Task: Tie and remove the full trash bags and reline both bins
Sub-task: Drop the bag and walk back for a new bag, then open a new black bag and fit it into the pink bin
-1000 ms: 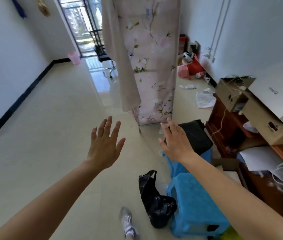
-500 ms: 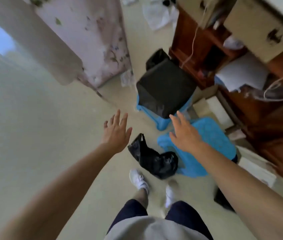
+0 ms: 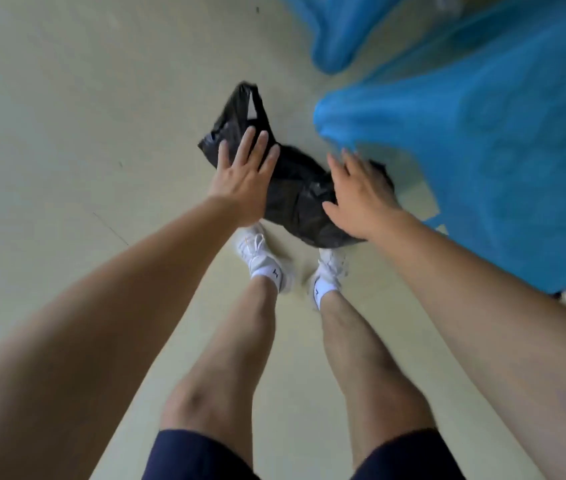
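A full black trash bag lies on the pale floor just in front of my white shoes, its loose handle end pointing up and left. My left hand hovers over the bag's left part with fingers straight and spread. My right hand reaches over the bag's right part, fingers extended and holding nothing. Whether either hand touches the bag is unclear. A blue bin shows at the top edge, blurred; its liner is out of view.
A large blue plastic stool stands close on the right, blurred, beside the bag. My bare legs and white shoes are below the bag. Pale floor stretches to the left.
The view has swung from across the room to straight down. Both hands have dropped from in front of me to just over the black bag on the floor.
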A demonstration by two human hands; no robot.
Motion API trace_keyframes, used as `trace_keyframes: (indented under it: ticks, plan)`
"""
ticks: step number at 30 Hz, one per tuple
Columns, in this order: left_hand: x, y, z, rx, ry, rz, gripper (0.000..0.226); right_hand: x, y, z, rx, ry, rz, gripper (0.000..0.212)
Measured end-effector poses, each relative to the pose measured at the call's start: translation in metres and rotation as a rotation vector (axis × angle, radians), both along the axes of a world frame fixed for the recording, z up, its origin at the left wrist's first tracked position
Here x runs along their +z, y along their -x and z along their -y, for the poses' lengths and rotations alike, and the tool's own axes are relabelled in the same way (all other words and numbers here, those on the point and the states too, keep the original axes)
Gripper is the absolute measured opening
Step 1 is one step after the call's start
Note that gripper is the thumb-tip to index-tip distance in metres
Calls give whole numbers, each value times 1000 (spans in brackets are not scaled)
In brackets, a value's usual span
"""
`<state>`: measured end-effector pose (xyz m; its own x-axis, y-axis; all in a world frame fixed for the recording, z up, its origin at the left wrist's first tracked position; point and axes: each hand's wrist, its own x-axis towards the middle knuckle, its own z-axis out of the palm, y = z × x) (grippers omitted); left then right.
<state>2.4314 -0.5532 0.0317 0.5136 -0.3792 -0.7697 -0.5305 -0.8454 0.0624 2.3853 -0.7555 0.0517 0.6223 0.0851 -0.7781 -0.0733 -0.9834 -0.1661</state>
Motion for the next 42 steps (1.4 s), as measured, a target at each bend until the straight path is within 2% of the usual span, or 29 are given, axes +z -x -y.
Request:
trace_keyframes:
  ticks: [2,3,4,6,7,9,12,15,19,21,23,26,27,30,31,33,34,39,40,42]
  plan:
    - [-37,10,-2,-99,-119,-60,89,-35,23,6,143,97,-116,110]
    - [-48,14,-3,-132,-183,-79,82,-47,33,9,216,167,-162,113]
    - [-54,17,-6,-140,-229,-79,67,-54,42,12,271,231,-199,105]
    - [-51,22,-18,-110,-264,-54,34,-54,51,13,302,284,-250,64]
    - [-43,25,-25,-92,-273,-37,26,-47,52,13,285,285,-266,48]
    - [-16,24,-37,-97,-275,11,20,-24,48,12,277,274,-212,34]
    - [45,12,-53,-65,-253,35,17,33,26,6,268,250,-112,27]
    - [130,-13,-70,62,-216,100,29,104,-21,0,179,178,-1,27]
    - [265,-42,-91,256,-231,191,57,235,-93,-24,-48,-48,118,44]
    - [334,-48,-105,344,-248,266,62,298,-117,-43,-120,-151,153,52]
    - [396,-48,-123,412,-254,350,64,353,-131,-67,-168,-245,192,50]
    - [471,-39,-152,511,-262,502,81,421,-136,-110,-207,-280,313,62]
    - [492,-35,-165,546,-263,554,87,440,-135,-125,-183,-269,379,60]
    - [537,-24,-213,642,-232,693,95,480,-132,-175,-29,-239,501,35]
    - [549,-21,-232,669,-218,727,98,494,-132,-194,20,-234,495,37]
    - [565,-15,-274,704,-201,779,99,517,-137,-234,108,-203,468,62]
    - [573,-13,-295,719,-200,794,98,526,-141,-256,126,-167,456,66]
    - [611,11,-405,785,-188,707,86,564,-163,-384,187,-20,416,18]
    - [619,17,-426,800,-147,676,87,572,-166,-414,223,-21,455,13]
    - [636,26,-466,831,-50,598,95,585,-173,-472,312,-76,582,20]
